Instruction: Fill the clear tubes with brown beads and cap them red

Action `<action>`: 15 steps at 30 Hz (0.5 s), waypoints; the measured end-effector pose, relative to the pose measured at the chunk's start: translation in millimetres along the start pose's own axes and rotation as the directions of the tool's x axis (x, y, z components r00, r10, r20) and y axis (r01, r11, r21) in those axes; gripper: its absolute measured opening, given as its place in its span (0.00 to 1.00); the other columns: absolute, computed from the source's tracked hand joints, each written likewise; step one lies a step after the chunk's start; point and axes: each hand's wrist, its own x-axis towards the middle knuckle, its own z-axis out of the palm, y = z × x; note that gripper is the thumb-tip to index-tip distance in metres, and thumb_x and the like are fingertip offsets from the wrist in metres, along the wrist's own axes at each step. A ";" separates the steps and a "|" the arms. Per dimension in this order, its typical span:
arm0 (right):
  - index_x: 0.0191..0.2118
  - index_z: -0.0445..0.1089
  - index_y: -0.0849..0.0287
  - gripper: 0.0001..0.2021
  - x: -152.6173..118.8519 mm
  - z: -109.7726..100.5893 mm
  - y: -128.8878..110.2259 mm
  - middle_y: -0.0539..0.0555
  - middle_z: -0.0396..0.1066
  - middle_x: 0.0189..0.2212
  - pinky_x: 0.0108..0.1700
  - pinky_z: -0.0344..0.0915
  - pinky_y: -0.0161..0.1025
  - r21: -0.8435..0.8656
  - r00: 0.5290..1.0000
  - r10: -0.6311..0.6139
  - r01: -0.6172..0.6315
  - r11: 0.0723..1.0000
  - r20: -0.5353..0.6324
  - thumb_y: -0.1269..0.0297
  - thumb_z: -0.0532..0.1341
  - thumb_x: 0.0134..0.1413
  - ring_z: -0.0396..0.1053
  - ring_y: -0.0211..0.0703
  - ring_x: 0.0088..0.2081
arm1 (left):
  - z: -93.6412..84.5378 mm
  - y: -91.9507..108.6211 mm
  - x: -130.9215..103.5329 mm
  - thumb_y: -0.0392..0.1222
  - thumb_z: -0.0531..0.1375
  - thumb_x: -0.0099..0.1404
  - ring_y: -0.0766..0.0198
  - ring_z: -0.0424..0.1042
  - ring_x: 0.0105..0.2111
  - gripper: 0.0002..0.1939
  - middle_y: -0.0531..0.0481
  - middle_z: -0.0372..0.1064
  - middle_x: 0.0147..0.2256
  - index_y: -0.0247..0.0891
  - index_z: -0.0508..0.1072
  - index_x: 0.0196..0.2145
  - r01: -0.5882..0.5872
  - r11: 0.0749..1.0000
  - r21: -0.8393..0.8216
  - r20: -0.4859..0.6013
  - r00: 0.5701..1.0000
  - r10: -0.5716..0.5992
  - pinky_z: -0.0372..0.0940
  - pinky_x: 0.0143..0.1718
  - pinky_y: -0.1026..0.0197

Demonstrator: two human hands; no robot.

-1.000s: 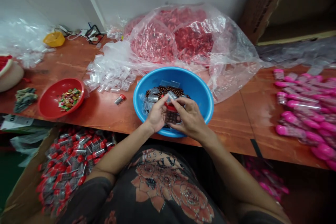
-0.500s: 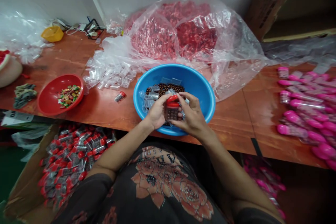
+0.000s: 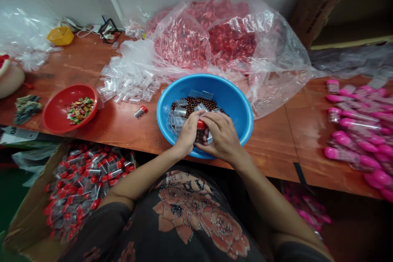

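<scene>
Both hands meet over the near side of a blue basin (image 3: 242, 102). Between them is a small clear jar (image 3: 199, 136) of brown balls with a red lid (image 3: 201, 124). My left hand (image 3: 188, 134) grips the jar's left side, its thumb near the lid. My right hand (image 3: 221, 135) wraps the right side, fingers curled over the top and covering much of the lid. Inside the basin lie brown balls (image 3: 199, 102) and several clear empty containers (image 3: 178, 120).
Left of the basin are a capped jar (image 3: 140, 112), a heap of clear containers (image 3: 129, 86) and a red bowl (image 3: 55, 110) of wrapped sweets. Behind stands a plastic bag (image 3: 230, 37) of red pieces. Pink-capped tubes (image 3: 359, 131) lie right; a carton (image 3: 33, 221) of red-capped jars sits below left.
The red lid, tilted up on the jar before, now sits lower and flatter. My right fingers have moved over its top, and both hands have closed in around the jar.
</scene>
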 end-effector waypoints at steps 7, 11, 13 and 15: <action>0.64 0.55 0.58 0.33 -0.9 1.6 -9.4 0.62 0.72 0.51 0.66 0.53 0.58 -0.047 0.996 -0.042 0.038 0.998 -0.078 0.55 0.63 0.54 0.68 0.55 0.58 | -6.6 -6.7 -10.0 0.55 0.49 0.72 0.66 0.70 0.20 0.21 0.54 0.68 0.24 0.45 0.63 0.57 -0.135 0.989 0.058 -0.043 0.990 0.137 0.66 0.21 0.66; 0.68 0.48 0.56 0.40 -2.3 2.7 -10.7 0.63 0.69 0.54 0.66 0.53 0.63 0.046 0.999 0.045 -0.044 0.998 -0.024 0.53 0.65 0.55 0.64 0.58 0.61 | -7.9 0.1 -16.0 0.60 0.50 0.71 0.65 0.74 0.28 0.23 0.50 0.72 0.33 0.42 0.66 0.53 -0.219 0.959 0.181 0.052 0.976 0.213 0.69 0.26 0.66; 0.71 0.41 0.56 0.46 -3.4 -0.6 -6.5 0.65 0.62 0.60 0.65 0.56 0.64 0.119 0.995 0.070 -0.078 0.990 0.076 0.50 0.66 0.54 0.59 0.61 0.64 | -16.1 12.3 -15.8 0.58 0.58 0.67 0.67 0.73 0.26 0.22 0.51 0.71 0.32 0.42 0.66 0.52 -0.255 0.932 0.257 0.088 0.967 0.241 0.68 0.24 0.67; 0.72 0.38 0.53 0.49 -6.7 -7.0 5.6 0.65 0.53 0.66 0.64 0.59 0.62 0.179 0.984 0.139 -0.157 0.971 0.109 0.49 0.67 0.53 0.56 0.62 0.66 | -37.3 31.0 -10.7 0.56 0.61 0.65 0.69 0.71 0.23 0.20 0.53 0.70 0.31 0.43 0.66 0.49 -0.313 0.890 0.333 0.003 0.944 0.331 0.65 0.21 0.68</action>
